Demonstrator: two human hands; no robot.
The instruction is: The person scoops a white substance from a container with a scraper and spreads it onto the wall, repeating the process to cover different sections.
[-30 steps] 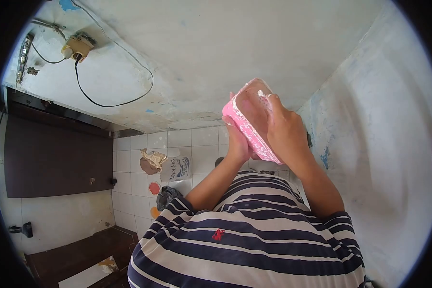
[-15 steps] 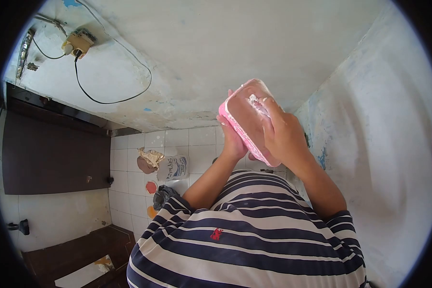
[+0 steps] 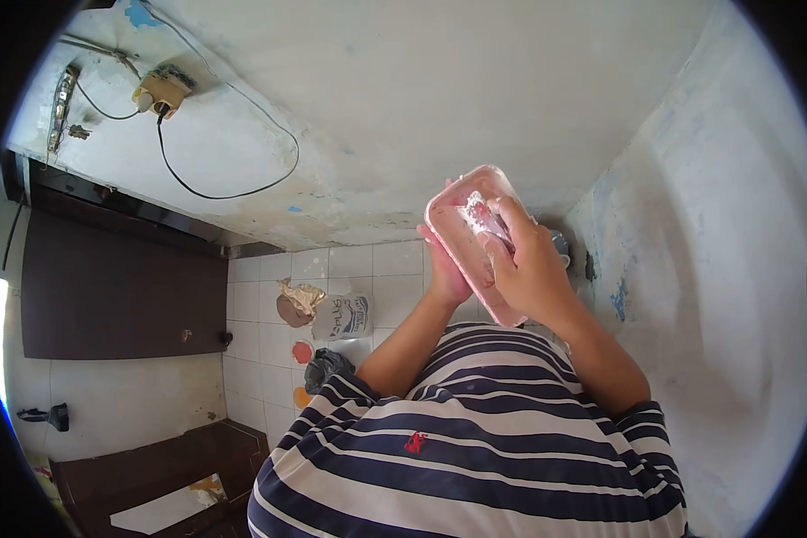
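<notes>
A pink plastic tub [image 3: 460, 244] with a raised rim is tilted in front of my chest. My left hand [image 3: 448, 276] supports it from below and along its left side, with most of the fingers hidden behind it. Over the tub's inside, my right hand [image 3: 538, 273] pinches a small flat putty scraper [image 3: 498, 233], mostly covered by the fingers. White paste [image 3: 473, 206] clings around the scraper's end, and thin smears mark the tub's inner face.
Ahead rises a patchy wall [image 3: 439, 108] with a socket [image 3: 163, 92] and loose cable. Another wall [image 3: 717, 269] stands right. On the tiled floor are a printed sack [image 3: 345, 316], a red-topped container [image 3: 302, 351] and a black plastic bag [image 3: 328, 368]. A dark door [image 3: 121, 287] is left.
The tub has tipped so more of its hollow inside faces me. My right hand has shifted slightly down and right with the scraper. The whole view has moved a little.
</notes>
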